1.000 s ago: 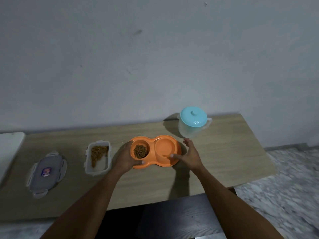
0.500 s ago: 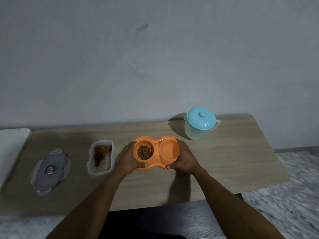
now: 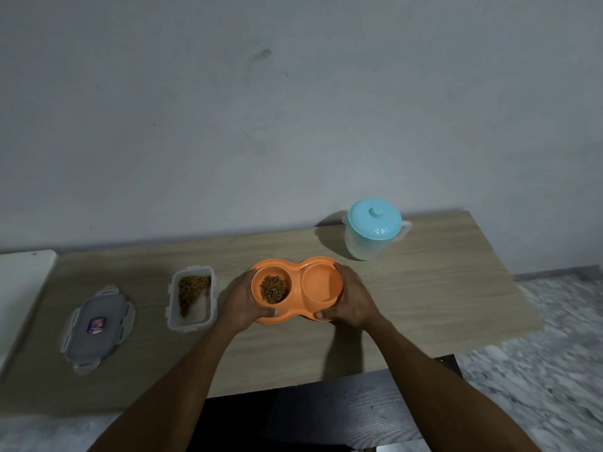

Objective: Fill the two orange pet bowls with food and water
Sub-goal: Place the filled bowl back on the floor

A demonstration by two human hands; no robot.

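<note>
**A:** Head view first: where is the feeder?

**B:** The orange plastic double pet dish (image 3: pixel 296 273), two round bowls joined side by side, is over the middle of the light wooden table (image 3: pixel 424 288), nearer its front edge. I cannot tell whether it rests on the wood or is raised off it.

**A:** And the hands?

**B:** The left hand (image 3: pixel 239 301) grips the dish's left end, with the fingers curled round the outer rim and the thumb pressed on the near edge. The right hand (image 3: pixel 354 296) clasps the right end the same way.

**A:** What is in the bowls?

**B:** The left bowl (image 3: pixel 261 278) holds a heap of brown kibble (image 3: pixel 273 289). The right bowl (image 3: pixel 321 285) shows only its orange inside. I cannot tell whether it holds water.

**A:** What else is on the table?

**B:** Just left of the left hand stands an open clear rectangular plastic container (image 3: pixel 192 298), with kibble piled along its left side. Farther left, its greyish clip-on lid (image 3: pixel 98 327), which has a small sticker, lies flat. Behind the dish to the right and apart from it, near the grey wall (image 3: pixel 293 109), stands a translucent plastic jug (image 3: pixel 368 246) with its pale-blue lid (image 3: pixel 374 220) on. A white flat slab (image 3: pixel 23 282) meets the table's left end, and mottled floor (image 3: pixel 554 337) shows at the right.
</note>
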